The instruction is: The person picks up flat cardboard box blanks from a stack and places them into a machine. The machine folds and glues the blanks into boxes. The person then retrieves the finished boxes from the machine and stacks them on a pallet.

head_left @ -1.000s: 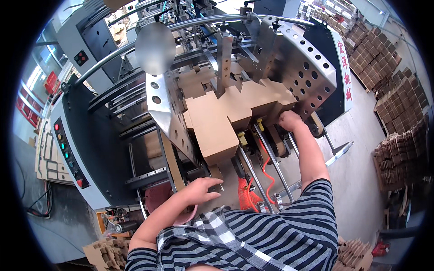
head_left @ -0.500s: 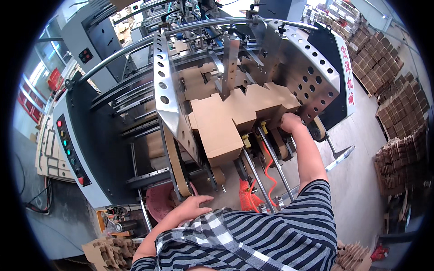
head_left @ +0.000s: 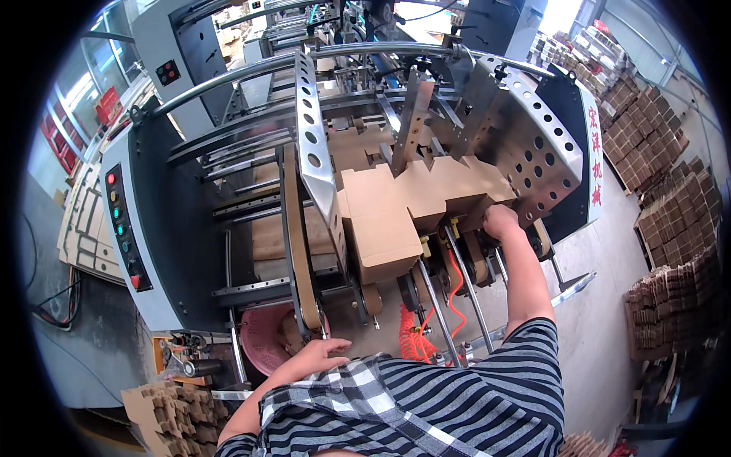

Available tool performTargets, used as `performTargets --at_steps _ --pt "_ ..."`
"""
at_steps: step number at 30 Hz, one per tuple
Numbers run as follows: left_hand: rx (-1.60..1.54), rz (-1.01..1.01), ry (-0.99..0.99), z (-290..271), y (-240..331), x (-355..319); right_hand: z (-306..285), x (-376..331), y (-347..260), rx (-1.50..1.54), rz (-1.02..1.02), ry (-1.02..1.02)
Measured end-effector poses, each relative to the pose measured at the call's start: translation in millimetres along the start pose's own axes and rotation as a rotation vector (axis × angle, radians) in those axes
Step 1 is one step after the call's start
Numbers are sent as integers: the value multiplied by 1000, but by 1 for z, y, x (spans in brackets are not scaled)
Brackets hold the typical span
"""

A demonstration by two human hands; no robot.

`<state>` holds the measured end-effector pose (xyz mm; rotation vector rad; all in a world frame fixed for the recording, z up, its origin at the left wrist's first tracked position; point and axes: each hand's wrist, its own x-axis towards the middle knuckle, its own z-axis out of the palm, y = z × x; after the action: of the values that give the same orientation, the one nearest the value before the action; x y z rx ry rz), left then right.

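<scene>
While the right hand (head_left: 500,221) is pressing, fingers curled, against the flat carton blanks (head_left: 415,199), squaring them, the left hand (head_left: 318,355) is hanging spread, empty

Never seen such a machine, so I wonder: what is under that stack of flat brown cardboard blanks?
Under the cardboard blanks show brown feed belts, metal rods and a coiled orange hose. The right hand touches the stack's edge. Whatever lies directly beneath the stack is covered.

bright daylight | glare top right | fisheye-bent edges | sharp
</scene>
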<state>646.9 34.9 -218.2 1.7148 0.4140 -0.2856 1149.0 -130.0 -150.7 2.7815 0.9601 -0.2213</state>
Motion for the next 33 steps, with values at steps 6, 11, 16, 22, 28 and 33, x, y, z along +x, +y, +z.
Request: performTargets --at_steps 6,11,16,22,28,33 --pt "-43 -21 34 0 11 -12 -21 -23 -11 113 -93 70" --pt "-63 38 70 0 -12 -14 -47 -58 -57 240 -222 146" --pt "-76 -10 54 -3 -3 -21 -50 -85 -85 280 -274 119" --pt "-111 -71 62 -2 15 -33 -59 -136 -102 442 -386 77" --pt "-50 -53 67 -2 19 -30 -30 -181 -125 401 -672 -221" --pt "52 -32 81 1 17 -35 -1 -200 -145 317 -711 -353"
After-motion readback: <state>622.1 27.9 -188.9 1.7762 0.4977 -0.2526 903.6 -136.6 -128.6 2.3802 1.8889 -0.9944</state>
